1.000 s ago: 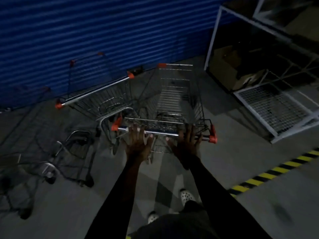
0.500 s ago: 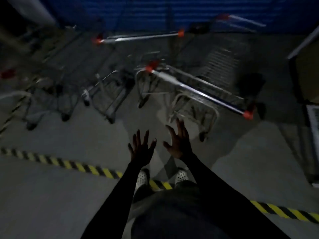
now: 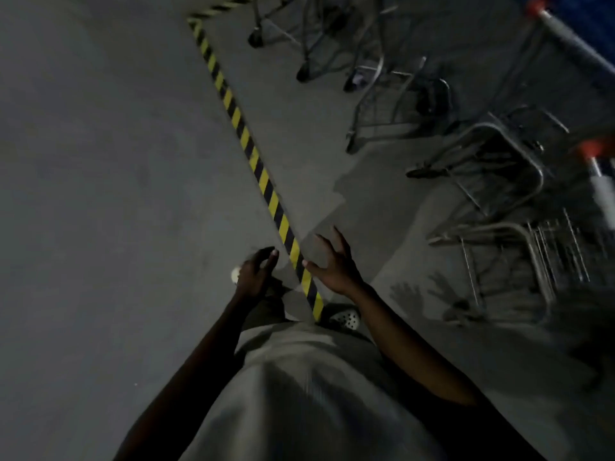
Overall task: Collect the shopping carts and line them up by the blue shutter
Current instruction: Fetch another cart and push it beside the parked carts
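Note:
Several metal shopping carts with orange handle caps stand in a row at the upper right; the nearest cart [image 3: 519,234] is at the right edge, another cart [image 3: 399,104] lies further back. A sliver of the blue shutter [image 3: 595,21] shows in the top right corner. My left hand [image 3: 254,272] hangs in front of me with relaxed fingers and holds nothing. My right hand [image 3: 332,261] is spread, empty, well left of the carts. Both hands hover over the floor by the striped tape.
A yellow and black striped floor tape [image 3: 259,168] runs diagonally from the top centre down to my feet. Bare grey concrete floor [image 3: 100,194] fills the left half. My white shoes [image 3: 346,319] straddle the tape.
My hands came off the cart handle and drew back empty. The view has swung left, away from the shutter, so the carts now sit at the right edge.

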